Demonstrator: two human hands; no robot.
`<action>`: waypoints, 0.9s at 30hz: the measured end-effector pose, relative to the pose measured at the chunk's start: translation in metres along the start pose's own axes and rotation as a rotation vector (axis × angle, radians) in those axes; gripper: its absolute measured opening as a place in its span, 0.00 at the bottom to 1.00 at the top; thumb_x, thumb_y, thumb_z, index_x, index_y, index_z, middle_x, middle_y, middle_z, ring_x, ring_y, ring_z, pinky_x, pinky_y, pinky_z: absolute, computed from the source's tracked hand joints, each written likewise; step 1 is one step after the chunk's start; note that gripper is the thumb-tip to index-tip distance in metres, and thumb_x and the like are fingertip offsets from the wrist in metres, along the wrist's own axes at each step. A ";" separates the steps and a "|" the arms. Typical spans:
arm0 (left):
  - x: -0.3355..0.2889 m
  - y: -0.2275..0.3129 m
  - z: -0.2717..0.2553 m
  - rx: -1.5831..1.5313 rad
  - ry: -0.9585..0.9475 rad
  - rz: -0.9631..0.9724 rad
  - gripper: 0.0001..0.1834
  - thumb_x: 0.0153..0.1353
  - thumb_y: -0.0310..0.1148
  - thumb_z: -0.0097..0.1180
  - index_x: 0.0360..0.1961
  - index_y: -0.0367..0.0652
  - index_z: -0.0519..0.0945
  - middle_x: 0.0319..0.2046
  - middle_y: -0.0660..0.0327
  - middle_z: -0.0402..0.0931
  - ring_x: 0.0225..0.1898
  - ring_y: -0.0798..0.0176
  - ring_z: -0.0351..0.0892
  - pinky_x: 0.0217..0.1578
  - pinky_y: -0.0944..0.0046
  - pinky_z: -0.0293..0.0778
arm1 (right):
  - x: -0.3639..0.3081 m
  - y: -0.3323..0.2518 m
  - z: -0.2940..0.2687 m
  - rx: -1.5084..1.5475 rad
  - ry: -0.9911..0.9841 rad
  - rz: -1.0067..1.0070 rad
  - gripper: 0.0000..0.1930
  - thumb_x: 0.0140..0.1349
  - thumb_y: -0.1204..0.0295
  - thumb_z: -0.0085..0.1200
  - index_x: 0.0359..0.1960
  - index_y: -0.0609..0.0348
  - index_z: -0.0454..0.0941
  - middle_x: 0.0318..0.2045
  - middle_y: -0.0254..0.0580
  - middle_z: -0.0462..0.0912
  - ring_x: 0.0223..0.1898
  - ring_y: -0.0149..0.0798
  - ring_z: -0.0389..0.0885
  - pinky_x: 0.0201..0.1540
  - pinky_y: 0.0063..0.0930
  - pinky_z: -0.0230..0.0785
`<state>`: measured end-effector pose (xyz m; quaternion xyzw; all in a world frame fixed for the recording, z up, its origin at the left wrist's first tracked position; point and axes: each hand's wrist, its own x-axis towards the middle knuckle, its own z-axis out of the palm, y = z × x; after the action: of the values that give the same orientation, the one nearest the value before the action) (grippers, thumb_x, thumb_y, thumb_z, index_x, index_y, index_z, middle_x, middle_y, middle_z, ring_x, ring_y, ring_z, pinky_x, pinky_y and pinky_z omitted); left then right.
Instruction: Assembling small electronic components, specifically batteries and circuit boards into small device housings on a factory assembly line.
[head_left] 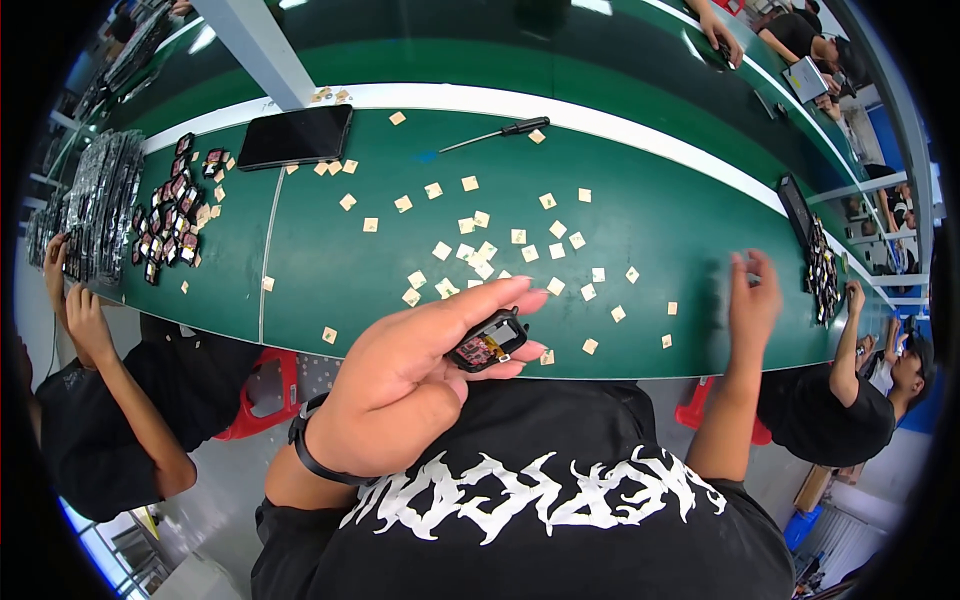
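Near the front edge of the green table, my left hand [395, 375] is closed around a small black plastic housing [490, 342]. Its face is turned up and shows a reddish circuit board with a yellow patch and a frame at one end. My right hand [755, 305] is raised over the right part of the table, a little blurred. Its fingers are bent and apart, with nothing visible between them. Many small cream square stickers [518, 237] lie scattered on the table between and beyond my hands.
A screwdriver [505, 132] and a black phone [295, 137] lie toward the back. At the left are a pile of small black modules [170, 220] and stacked clear trays [105, 200]. More modules [822, 270] line the right end. People sit at work on both sides.
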<state>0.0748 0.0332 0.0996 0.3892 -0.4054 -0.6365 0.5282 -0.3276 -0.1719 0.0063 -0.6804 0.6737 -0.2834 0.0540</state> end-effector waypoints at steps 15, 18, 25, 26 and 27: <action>-0.049 -0.060 -0.161 0.689 1.183 0.208 0.12 0.67 0.24 0.59 0.51 0.33 0.82 0.38 0.57 0.85 0.38 0.69 0.81 0.41 0.68 0.77 | 0.126 0.233 -0.031 -0.630 -0.066 0.037 0.18 0.73 0.63 0.50 0.60 0.57 0.77 0.52 0.57 0.82 0.50 0.60 0.83 0.51 0.49 0.75; -0.080 -0.059 -0.219 0.958 1.384 0.237 0.14 0.65 0.26 0.60 0.50 0.33 0.82 0.39 0.51 0.85 0.38 0.58 0.84 0.43 0.62 0.78 | 0.136 0.224 -0.033 -0.681 0.056 -0.032 0.20 0.71 0.68 0.52 0.62 0.56 0.74 0.57 0.54 0.80 0.54 0.58 0.81 0.53 0.49 0.75; -0.069 -0.023 -0.211 1.723 1.359 -0.054 0.21 0.61 0.34 0.66 0.53 0.34 0.81 0.59 0.42 0.74 0.58 0.37 0.72 0.59 0.45 0.69 | 0.145 0.253 -0.047 -0.731 0.054 0.000 0.19 0.70 0.73 0.42 0.61 0.57 0.76 0.55 0.57 0.80 0.55 0.60 0.79 0.55 0.50 0.74; -0.070 -0.017 -0.199 1.796 1.339 0.083 0.23 0.60 0.34 0.66 0.54 0.34 0.81 0.60 0.41 0.73 0.60 0.37 0.70 0.60 0.45 0.69 | 0.143 0.244 -0.042 -0.724 0.078 -0.001 0.19 0.70 0.73 0.41 0.60 0.57 0.76 0.55 0.57 0.80 0.55 0.60 0.80 0.55 0.50 0.75; -0.066 -0.001 -0.172 1.614 1.313 0.142 0.26 0.59 0.36 0.68 0.56 0.33 0.80 0.61 0.43 0.74 0.62 0.39 0.71 0.63 0.48 0.68 | 0.143 0.225 -0.036 -0.713 0.062 0.029 0.19 0.70 0.73 0.41 0.60 0.56 0.76 0.55 0.56 0.80 0.54 0.60 0.80 0.54 0.51 0.75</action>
<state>0.2424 0.0806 0.0394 0.8715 -0.3654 0.1933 0.2638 -0.5533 -0.3157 -0.0220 -0.6379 0.7410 -0.0504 -0.2035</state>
